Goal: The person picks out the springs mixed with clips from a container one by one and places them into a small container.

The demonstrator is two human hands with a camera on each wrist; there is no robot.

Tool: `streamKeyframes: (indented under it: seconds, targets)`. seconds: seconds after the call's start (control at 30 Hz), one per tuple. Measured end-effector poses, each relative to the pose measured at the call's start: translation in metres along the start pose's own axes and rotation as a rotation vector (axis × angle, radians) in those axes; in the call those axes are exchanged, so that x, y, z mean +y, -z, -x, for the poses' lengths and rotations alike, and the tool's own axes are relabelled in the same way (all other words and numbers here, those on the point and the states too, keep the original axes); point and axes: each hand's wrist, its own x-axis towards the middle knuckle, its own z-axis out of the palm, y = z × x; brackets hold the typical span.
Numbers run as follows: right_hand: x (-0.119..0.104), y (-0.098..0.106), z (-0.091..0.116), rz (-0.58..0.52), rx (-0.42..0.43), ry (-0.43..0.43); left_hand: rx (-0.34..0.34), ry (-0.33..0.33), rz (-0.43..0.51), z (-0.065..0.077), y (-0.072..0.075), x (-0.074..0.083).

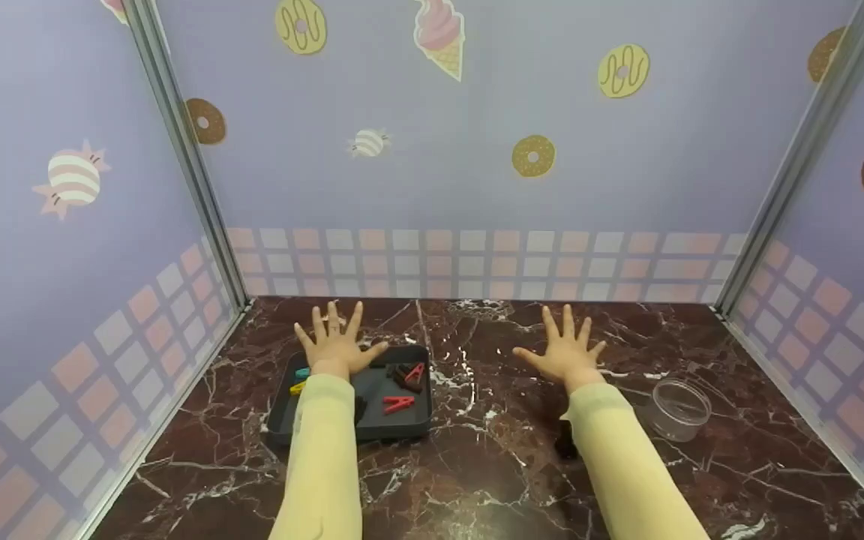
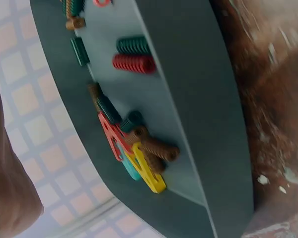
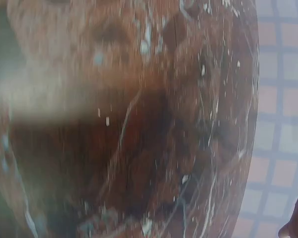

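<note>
While the left hand (image 1: 337,349) and the right hand (image 1: 565,355) are both held out with fingers spread wide and nothing gripped, the step in hand is best judged as a pause, with no grasp begun. The left hand is seen across the far part of the tray (image 1: 394,433), in which the clips are laid: a red clip (image 1: 398,405) by itself towards the right side, a yellow clip (image 2: 149,171) and a blue clip (image 2: 130,167) heaped at the left end. The right hand is held out over the worktop (image 1: 477,480), well apart from the tray. For a clip to be picked up, a hand would need to be lowered and its fingers narrowed to a pinch. Ridged rods, among them a red rod (image 2: 131,63) and a brown rod (image 2: 159,148), are mixed in, so a clean grip could be hampered at the heap. A see-through tub (image 1: 682,411) is set beside the right sleeve (image 1: 627,461), by which a dark object (image 1: 565,441) is partly hidden. In the head view, the tray's middle is blocked by the left sleeve (image 1: 319,465).
</note>
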Motion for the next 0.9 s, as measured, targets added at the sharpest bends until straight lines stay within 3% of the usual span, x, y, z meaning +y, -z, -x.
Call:
streamKeyframes:
  seconds: [0.47, 0.73, 0.9]
  targets:
    - [-0.053, -0.03, 0.004, -0.195, -0.005, 0.027, -0.021, 0.138, 0.168, 0.011, 0.009, -0.05]
    - [-0.084, -0.045, 0.01, -0.412, -0.02, 0.053, -0.085, 0.244, 0.249, 0.021, 0.012, -0.078]
    - [-0.101, -0.057, 0.016, -0.628, -0.029, 0.052, -0.103, 0.308, 0.272, 0.027, 0.011, -0.096]
